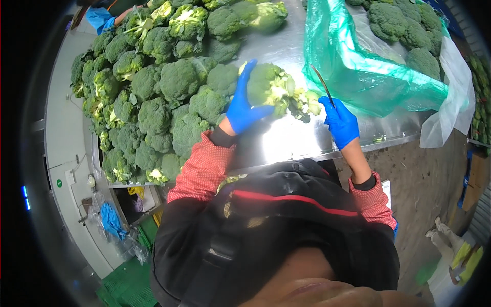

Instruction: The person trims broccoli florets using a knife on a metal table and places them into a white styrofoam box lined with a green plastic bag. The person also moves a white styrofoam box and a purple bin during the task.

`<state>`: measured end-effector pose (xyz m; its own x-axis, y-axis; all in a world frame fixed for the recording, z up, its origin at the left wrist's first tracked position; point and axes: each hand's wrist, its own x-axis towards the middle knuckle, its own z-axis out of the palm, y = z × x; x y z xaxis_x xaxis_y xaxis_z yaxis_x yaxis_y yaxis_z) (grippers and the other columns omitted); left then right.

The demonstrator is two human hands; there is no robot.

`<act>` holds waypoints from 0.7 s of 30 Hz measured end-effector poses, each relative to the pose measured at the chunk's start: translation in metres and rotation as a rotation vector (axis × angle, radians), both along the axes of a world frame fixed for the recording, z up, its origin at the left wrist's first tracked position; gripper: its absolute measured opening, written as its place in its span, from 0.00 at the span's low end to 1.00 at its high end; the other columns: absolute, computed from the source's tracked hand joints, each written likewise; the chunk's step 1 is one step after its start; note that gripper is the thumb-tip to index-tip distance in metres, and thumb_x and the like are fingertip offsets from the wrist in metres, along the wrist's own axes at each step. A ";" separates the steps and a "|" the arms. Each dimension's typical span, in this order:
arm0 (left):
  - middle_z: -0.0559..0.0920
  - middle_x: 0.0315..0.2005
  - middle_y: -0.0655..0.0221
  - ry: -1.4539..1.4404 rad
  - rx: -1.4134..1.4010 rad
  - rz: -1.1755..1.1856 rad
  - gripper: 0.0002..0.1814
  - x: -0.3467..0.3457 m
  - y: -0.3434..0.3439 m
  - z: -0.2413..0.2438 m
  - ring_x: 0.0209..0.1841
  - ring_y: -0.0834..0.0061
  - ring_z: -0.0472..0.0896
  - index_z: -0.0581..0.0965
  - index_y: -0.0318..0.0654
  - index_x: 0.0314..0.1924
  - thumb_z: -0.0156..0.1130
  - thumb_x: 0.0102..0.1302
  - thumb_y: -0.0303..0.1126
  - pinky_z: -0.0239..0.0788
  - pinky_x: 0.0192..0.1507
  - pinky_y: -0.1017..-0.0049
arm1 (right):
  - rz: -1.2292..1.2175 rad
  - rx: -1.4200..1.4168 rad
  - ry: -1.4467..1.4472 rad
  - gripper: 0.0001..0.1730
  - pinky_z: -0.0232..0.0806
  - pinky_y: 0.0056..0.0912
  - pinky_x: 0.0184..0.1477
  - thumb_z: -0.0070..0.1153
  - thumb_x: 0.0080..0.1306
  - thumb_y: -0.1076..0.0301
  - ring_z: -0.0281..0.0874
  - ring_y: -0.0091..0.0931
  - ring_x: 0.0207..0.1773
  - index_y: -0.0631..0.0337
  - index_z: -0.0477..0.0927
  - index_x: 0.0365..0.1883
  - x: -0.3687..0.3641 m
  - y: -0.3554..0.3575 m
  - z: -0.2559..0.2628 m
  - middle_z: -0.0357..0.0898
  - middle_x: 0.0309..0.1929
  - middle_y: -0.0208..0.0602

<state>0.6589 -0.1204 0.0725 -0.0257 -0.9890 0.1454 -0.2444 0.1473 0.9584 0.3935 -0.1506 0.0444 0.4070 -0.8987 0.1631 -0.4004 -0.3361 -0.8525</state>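
My left hand (246, 101), in a blue glove, is spread with thumb and fingers apart beside a broccoli head (264, 82) that lies on its side, its cut stem and leaves toward the right. Whether the palm touches it I cannot tell. Trimmed pale florets and leaves (310, 101) lie between that head and my right hand (341, 121). The right, gloved too, is closed on a knife (323, 82) with a thin blade pointing up and away. A large pile of broccoli (153, 96) covers the left of the steel table (284, 144).
A green plastic bag (368, 82) with a white liner (448, 103) lies open at the right, more broccoli (402, 30) beyond it. Another worker's blue-gloved hand (100, 20) is at the far left. A person (456, 257) stands on the floor lower right. Green crates (128, 286) stand lower left.
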 end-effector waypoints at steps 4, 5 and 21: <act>0.60 0.61 0.59 0.335 0.198 -0.013 0.49 0.013 0.002 -0.005 0.61 0.70 0.59 0.47 0.37 0.67 0.65 0.48 0.27 0.53 0.61 0.72 | -0.040 0.320 -0.072 0.22 0.66 0.22 0.32 0.55 0.62 0.64 0.73 0.20 0.29 0.54 0.71 0.55 0.022 0.001 0.004 0.73 0.28 0.35; 0.62 0.60 0.60 0.360 0.220 -0.002 0.49 0.018 0.005 -0.012 0.57 0.71 0.65 0.47 0.38 0.68 0.64 0.49 0.26 0.59 0.58 0.74 | -0.028 0.333 -0.078 0.23 0.66 0.22 0.32 0.56 0.61 0.63 0.73 0.20 0.30 0.53 0.70 0.56 0.028 0.001 0.008 0.73 0.29 0.35; 0.62 0.62 0.65 0.113 0.331 0.012 0.39 0.028 0.019 0.014 0.63 0.72 0.59 0.56 0.39 0.66 0.60 0.54 0.32 0.48 0.64 0.72 | 0.182 -0.356 0.285 0.13 0.70 0.29 0.31 0.54 0.58 0.69 0.76 0.31 0.28 0.56 0.76 0.42 0.036 -0.002 0.017 0.77 0.32 0.34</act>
